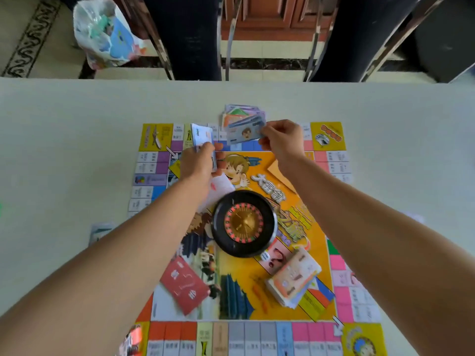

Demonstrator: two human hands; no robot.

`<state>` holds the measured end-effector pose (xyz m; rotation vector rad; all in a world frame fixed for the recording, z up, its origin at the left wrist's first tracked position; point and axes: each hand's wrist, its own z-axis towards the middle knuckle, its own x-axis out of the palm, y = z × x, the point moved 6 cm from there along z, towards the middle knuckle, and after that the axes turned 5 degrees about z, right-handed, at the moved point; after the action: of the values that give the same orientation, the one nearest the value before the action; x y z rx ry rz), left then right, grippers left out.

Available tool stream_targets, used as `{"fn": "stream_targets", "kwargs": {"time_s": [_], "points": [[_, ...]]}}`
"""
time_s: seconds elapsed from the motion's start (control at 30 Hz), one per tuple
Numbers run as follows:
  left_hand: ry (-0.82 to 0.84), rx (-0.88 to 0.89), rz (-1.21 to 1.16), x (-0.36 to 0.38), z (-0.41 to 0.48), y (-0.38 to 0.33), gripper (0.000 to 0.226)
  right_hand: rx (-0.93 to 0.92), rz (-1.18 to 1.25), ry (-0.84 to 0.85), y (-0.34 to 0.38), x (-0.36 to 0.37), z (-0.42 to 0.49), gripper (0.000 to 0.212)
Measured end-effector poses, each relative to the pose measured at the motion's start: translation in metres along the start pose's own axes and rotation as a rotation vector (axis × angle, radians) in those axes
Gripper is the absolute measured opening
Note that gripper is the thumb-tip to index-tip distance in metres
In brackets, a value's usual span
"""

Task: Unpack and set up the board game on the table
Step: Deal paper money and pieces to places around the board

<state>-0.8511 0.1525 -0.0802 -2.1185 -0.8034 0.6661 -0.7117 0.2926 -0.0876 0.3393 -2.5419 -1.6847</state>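
The game board [259, 332] lies open on the worktop [77, 150] with the roulette wheel [244, 223] at its middle. Beyond the wheel, the left hand [196, 163] grips a stack of play notes [203, 138], while the right hand [281, 137] pinches a single note [244, 133] by its short edge just over a loose pile [240, 114] at the board's far rim. These paper notes look light, limp and slick against each other, so each is probably best taken by one end between thumb and fingertip and laid down flat, since a careless drop could fan the pile. A wrapped bundle [294, 278] nearer than the wheel looks not yet sorted.
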Motion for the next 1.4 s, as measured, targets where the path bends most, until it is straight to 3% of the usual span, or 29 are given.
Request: {"fn": "stream_targets", "kwargs": {"time_s": [0.33,0.47,0.57,0.63,0.7,0.77,0.83,1.07,1.27,1.4], "points": [[-0.010,0.019,0.002,-0.012,0.062,-0.007,0.020,-0.065,-0.006,-0.052,-0.004,0.046,0.047,0.006],[0.015,-0.035,-0.072,-0.012,0.065,-0.007,0.028,-0.118,0.021,0.215,0.002,0.055,0.039,0.010],[0.229,-0.065,-0.131,-0.005,0.060,-0.010,0.045,-0.128,-0.048,0.368,0.002,0.060,0.031,0.008],[0.365,-0.067,-0.085,0.003,0.052,-0.011,0.033,-0.156,-0.114,0.409,0.005,0.061,0.026,0.008],[0.380,-0.093,-0.056,0.006,0.045,-0.012,0.014,-0.184,-0.182,0.416,0.007,0.062,0.024,0.008],[0.361,-0.077,-0.045,0.008,0.043,-0.013,0.005,-0.185,-0.213,0.369,0.009,0.058,0.026,0.008],[0.327,-0.046,-0.038,0.006,0.045,-0.013,0.013,-0.178,-0.220,0.283,0.010,0.052,0.033,0.006],[0.141,0.057,-0.034,-0.005,0.061,-0.012,0.002,-0.121,-0.267,-0.097,0.004,0.036,0.068,0.016],[0.127,0.079,-0.020,-0.011,0.072,-0.010,0.008,-0.131,-0.417,-0.218,-0.010,0.045,0.081,0.017],[0.144,0.083,-0.037,-0.016,0.072,-0.007,0.015,-0.330,-0.433,-0.166,0.004,0.054,0.068,0.017]]}}
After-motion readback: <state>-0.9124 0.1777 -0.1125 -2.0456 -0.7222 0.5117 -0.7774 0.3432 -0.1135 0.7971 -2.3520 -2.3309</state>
